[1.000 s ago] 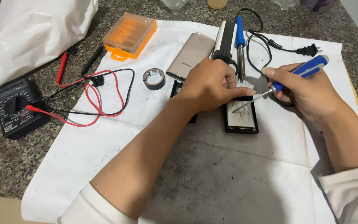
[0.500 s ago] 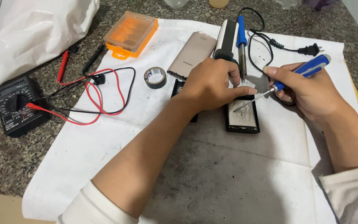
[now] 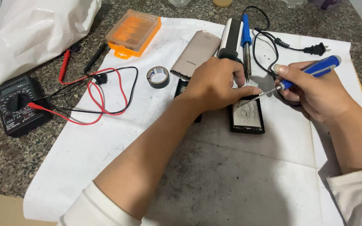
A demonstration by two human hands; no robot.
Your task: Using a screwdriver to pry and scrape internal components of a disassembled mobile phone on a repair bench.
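Head view: opened phone (image 3: 248, 117) lies face down on the white paper (image 3: 214, 175), near the middle of the table (image 3: 5, 159). Left hand (image 3: 216, 86) presses on its top edge, fingers flat, holding nothing else. Right hand (image 3: 311, 90) closes its grip round a blue screwdriver (image 3: 302, 75), whose tip touches the phone's upper inside. Just beyond lie a beige back cover (image 3: 195, 54), a soldering iron (image 3: 246, 42) with its black cord, and a tape roll (image 3: 158, 76). Farther left sit an orange box (image 3: 134, 32), red and black leads (image 3: 93, 94), a multimeter (image 3: 17, 104) and a white bag (image 3: 30, 29).
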